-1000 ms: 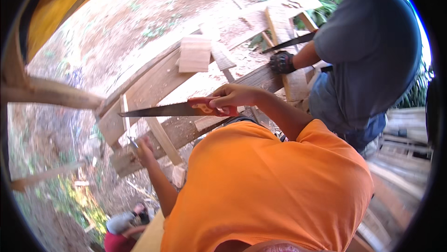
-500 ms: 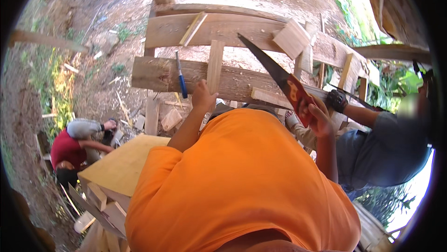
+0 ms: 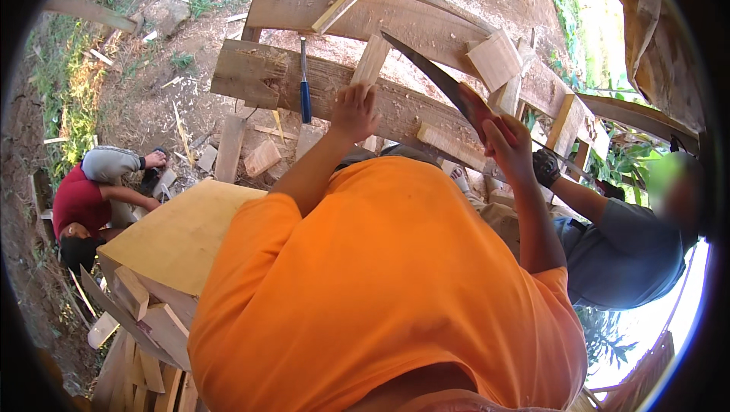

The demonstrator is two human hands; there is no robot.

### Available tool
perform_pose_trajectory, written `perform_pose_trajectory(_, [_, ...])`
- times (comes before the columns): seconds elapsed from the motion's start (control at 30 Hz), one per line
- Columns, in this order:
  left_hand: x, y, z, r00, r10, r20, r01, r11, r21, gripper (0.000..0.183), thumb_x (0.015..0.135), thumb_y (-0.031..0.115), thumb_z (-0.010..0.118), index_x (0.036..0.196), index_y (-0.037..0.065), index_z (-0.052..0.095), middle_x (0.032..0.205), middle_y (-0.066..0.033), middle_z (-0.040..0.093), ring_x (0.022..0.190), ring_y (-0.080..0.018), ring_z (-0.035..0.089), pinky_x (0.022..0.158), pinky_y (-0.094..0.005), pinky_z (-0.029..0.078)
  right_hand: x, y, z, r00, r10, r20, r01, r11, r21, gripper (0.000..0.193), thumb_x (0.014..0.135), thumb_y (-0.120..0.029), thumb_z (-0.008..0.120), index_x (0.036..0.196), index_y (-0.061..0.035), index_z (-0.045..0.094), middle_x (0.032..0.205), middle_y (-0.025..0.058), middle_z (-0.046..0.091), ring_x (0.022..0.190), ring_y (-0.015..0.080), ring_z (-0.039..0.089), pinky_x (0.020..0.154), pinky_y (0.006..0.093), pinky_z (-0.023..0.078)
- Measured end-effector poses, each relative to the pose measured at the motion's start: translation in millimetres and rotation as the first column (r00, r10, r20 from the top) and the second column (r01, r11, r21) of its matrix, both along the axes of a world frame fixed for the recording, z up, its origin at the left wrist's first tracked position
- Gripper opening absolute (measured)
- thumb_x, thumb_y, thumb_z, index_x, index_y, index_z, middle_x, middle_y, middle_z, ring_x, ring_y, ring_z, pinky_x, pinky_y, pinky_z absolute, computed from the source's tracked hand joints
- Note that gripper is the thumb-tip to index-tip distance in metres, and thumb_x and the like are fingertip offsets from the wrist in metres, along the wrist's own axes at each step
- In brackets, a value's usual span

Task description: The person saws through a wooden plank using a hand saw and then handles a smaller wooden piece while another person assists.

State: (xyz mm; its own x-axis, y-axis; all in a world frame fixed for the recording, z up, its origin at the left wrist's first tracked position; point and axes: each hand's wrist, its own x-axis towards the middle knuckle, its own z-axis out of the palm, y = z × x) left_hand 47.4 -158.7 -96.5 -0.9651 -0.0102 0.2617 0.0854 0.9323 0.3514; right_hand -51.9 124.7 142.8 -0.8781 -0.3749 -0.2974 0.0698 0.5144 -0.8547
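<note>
The right hand is wrapped round a long red-handled steel handsaw, its blade slanting forward and left, tip apparently beside a short pale wooden board crossing a weathered brown plank. The left hand, nearer, covers the board's near end; I cannot tell how firmly. Left lies 1 blue-handled metal chisel; a co-worker's black-gloved hand is near, at right.

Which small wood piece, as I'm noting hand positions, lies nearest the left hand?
The pale slat right by the left hand, crossing the nearer plank; the square block and slanted strip farther out lie clearly apart from that hand.
</note>
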Motion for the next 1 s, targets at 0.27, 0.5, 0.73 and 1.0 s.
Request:
perform_pose_trajectory(0.27, [-47.2,-23.1,-41.4,0.964,-0.223,-0.145,0.224,0.975,-0.01,0.064,0.084,0.033,0.071,0.134,0.0,0.048,0.135,-0.0196,0.046,0.128,-0.0403,0.046,0.114,-0.054,0.037,-44.3,-56.2,-14.8,0.889,0.388,-0.243,-0.317,0.905,0.285,0.032,0.097,-0.027,0.072,0.079,-0.0029,0.064,0.062,0.0008,0.053,0.057,0.006,0.047,0.053,0.0281,0.039])
perform_pose_trajectory(0.5, [-47.0,-22.9,-51.1,0.991,-0.106,-0.087,0.115,0.988,0.106,0.06,0.085,0.024,0.067,0.137,0.001,0.048,0.134,-0.0181,0.05,0.131,-0.0383,0.048,0.113,-0.0492,0.042,-71.0,-71.1,-17.6,0.875,0.461,-0.147,-0.392,0.854,0.342,0.035,0.095,-0.027,0.074,0.075,-0.0015,0.06,0.062,0.0039,0.05,0.062,0.0087,0.043,0.056,0.0314,0.039])
perform_pose_trajectory(0.73, [-49.3,-24.3,-49.2,0.99,-0.125,0.07,0.118,0.989,0.09,0.062,0.089,0.026,0.062,0.142,-0.002,0.046,0.139,-0.0176,0.046,0.137,-0.0359,0.042,0.121,-0.0464,0.035,-86.7,-69.5,-8.2,0.878,0.47,-0.088,-0.426,0.852,0.305,0.045,0.094,-0.029,0.073,0.067,-0.0006,0.05,0.059,0.0078,0.043,0.058,0.0158,0.04,0.056,0.0366,0.038])
perform_pose_trajectory(1.0, [-48.4,-25.9,-48.7,0.994,-0.094,0.061,0.095,0.995,-0.011,0.06,0.087,0.023,0.062,0.141,0.002,0.047,0.143,-0.0145,0.044,0.14,-0.0346,0.04,0.122,-0.045,0.033,-92.5,-64.3,6.5,0.873,0.487,-0.031,-0.449,0.827,0.338,0.04,0.094,-0.026,0.072,0.07,-0.0006,0.053,0.06,0.0094,0.046,0.057,0.0172,0.042,0.056,0.0371,0.038])
